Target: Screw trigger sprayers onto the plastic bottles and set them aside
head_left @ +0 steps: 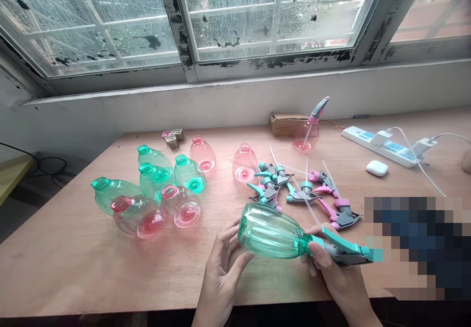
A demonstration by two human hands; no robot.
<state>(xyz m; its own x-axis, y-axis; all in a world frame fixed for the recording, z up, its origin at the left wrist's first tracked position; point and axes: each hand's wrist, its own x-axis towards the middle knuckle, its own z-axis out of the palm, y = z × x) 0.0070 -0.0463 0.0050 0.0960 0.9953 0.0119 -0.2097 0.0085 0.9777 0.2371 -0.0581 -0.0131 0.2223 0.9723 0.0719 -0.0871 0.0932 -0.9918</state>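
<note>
A green spray bottle [270,232] lies sideways in both my hands, just above the near edge of the wooden table [73,263]. My left hand [222,263] cups its base with the fingers curled around it. My right hand [331,265] grips the neck and the grey-and-teal trigger head [346,251] fitted on it. Just beyond lies a pile of loose trigger heads [298,189], teal and pink, with white dip tubes.
Several empty green and pink bottles [154,194] lie at the centre left. An assembled pink sprayer [309,130] stands by a cardboard box [285,123]. A power strip [386,146], a white earbud case [377,168] and small square parts [172,138] are further back. A blurred patch covers the right foreground.
</note>
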